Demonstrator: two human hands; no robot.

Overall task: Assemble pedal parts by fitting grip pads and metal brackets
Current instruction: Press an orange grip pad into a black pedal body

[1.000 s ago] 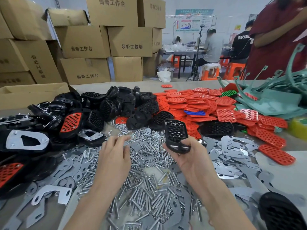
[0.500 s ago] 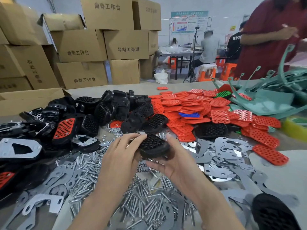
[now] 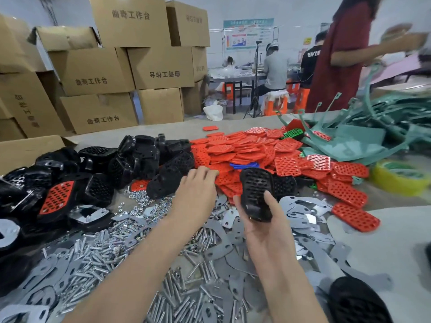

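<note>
Centre: right hand [image 3: 263, 229] grips a black pedal body [image 3: 256, 187]; left hand [image 3: 197, 194], fingers bent, touches red grip pads [image 3: 233, 150], grasp unclear.

You can read 曲奇工作台 printed on the stacked cardboard boxes [image 3: 93, 73], upside down on one box [image 3: 164, 74], and EVIS in white letters on a black T-shirt [image 3: 312, 58] across the room.

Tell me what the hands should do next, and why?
Probably pinch one pad from the red grip pads with the left hand: its fingers are at their edge, and the black pedal in the right hand shows no pad yet.
</note>
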